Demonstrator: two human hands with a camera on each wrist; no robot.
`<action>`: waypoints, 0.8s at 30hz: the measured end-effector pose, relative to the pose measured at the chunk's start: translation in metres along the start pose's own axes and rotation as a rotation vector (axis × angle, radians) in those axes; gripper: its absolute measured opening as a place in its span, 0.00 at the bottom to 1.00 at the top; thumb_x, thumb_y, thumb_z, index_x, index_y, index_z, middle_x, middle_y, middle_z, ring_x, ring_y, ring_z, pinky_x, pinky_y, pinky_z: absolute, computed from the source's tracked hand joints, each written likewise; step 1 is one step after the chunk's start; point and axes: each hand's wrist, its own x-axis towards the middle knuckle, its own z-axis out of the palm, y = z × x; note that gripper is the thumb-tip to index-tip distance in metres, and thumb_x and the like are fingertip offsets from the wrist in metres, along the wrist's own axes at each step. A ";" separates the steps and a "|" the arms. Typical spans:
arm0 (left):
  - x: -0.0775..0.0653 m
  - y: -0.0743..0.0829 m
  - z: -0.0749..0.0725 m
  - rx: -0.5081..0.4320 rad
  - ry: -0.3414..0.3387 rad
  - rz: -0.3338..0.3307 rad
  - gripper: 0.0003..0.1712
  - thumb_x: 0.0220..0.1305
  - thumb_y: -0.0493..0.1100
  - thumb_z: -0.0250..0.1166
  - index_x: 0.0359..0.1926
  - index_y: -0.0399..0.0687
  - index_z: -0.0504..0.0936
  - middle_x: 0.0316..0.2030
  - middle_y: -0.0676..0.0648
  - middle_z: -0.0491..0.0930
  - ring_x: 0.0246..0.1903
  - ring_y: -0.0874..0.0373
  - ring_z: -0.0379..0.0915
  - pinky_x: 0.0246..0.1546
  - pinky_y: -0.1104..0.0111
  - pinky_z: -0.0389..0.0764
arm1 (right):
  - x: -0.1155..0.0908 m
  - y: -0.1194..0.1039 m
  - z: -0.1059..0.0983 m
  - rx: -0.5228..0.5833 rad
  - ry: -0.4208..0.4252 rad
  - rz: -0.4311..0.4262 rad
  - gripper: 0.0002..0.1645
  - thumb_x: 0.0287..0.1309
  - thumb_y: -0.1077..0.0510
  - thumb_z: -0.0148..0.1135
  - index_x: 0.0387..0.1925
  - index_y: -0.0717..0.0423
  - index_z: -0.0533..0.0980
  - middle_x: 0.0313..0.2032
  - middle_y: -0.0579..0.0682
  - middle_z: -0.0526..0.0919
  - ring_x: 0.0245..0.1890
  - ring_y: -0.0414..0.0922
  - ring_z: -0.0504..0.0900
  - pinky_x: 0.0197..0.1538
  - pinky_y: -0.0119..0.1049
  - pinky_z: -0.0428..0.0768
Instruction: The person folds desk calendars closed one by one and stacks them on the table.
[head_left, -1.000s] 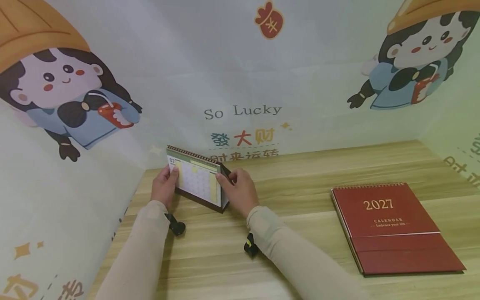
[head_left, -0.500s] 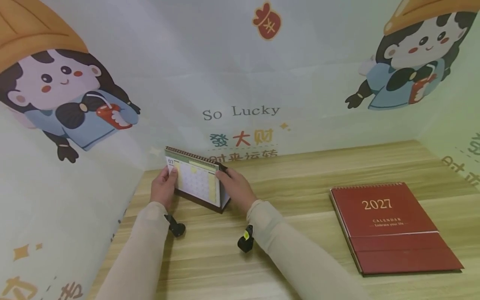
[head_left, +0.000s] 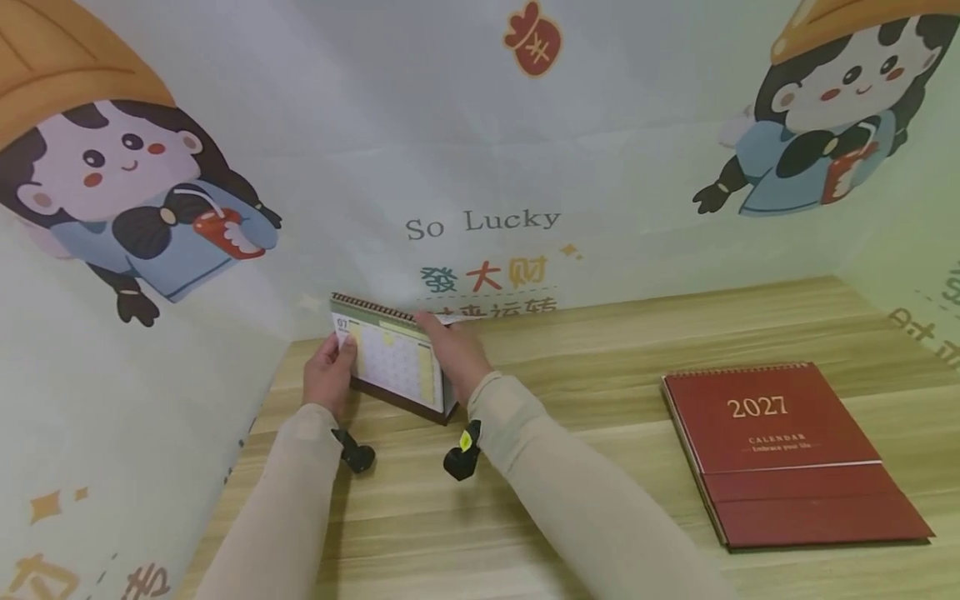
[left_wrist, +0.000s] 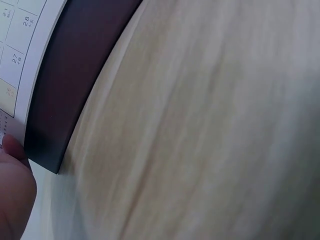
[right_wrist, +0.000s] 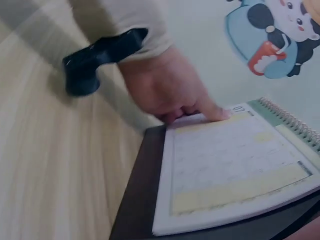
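A spiral-bound desk calendar [head_left: 390, 358] stands on the table at the back left, its page headed 07 facing me. My left hand [head_left: 327, 371] grips its left edge, thumb in front and fingers mostly behind. At the upper right corner, my right hand [head_left: 461, 354] holds the calendar near the rings with the thumb on top; its other fingers are hidden behind. A pale sheet edge [head_left: 457, 318] sticks out past that hand. In the left wrist view, the left thumb [left_wrist: 15, 187] lies by the dark base [left_wrist: 75, 75]. The right wrist view shows the left hand [right_wrist: 167, 90] across the page.
A red 2027 calendar [head_left: 780, 450] lies flat on the right of the wooden table [head_left: 585, 467]. Printed cloth walls [head_left: 637, 167] enclose the back and sides, the back one close behind the standing calendar. A black wrist camera [head_left: 461, 454] sits under the right sleeve.
My right hand has moved up and left from the calendar's right edge to its upper corner. A pale sheet edge now shows behind it. The left hand has stayed in place.
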 end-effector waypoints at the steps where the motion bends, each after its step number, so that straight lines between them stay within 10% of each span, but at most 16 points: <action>1: 0.000 0.001 0.000 0.003 -0.001 -0.004 0.30 0.74 0.55 0.55 0.72 0.51 0.68 0.66 0.47 0.71 0.61 0.57 0.66 0.65 0.63 0.64 | 0.001 0.001 0.000 0.001 0.005 -0.017 0.39 0.63 0.30 0.56 0.63 0.54 0.73 0.62 0.50 0.74 0.64 0.50 0.70 0.68 0.47 0.64; 9: 0.000 0.004 0.000 -0.008 -0.002 -0.007 0.30 0.75 0.54 0.54 0.72 0.50 0.68 0.66 0.46 0.71 0.59 0.59 0.66 0.65 0.64 0.65 | 0.001 0.003 0.002 0.032 0.065 -0.072 0.26 0.61 0.35 0.62 0.31 0.54 0.76 0.36 0.48 0.81 0.38 0.43 0.76 0.50 0.40 0.75; 24: -0.006 0.000 -0.002 -0.010 0.022 0.005 0.30 0.74 0.55 0.56 0.70 0.48 0.71 0.59 0.46 0.75 0.50 0.62 0.68 0.55 0.69 0.68 | 0.005 0.005 0.006 0.139 0.034 -0.061 0.20 0.64 0.44 0.63 0.42 0.57 0.81 0.37 0.51 0.86 0.36 0.44 0.82 0.50 0.40 0.78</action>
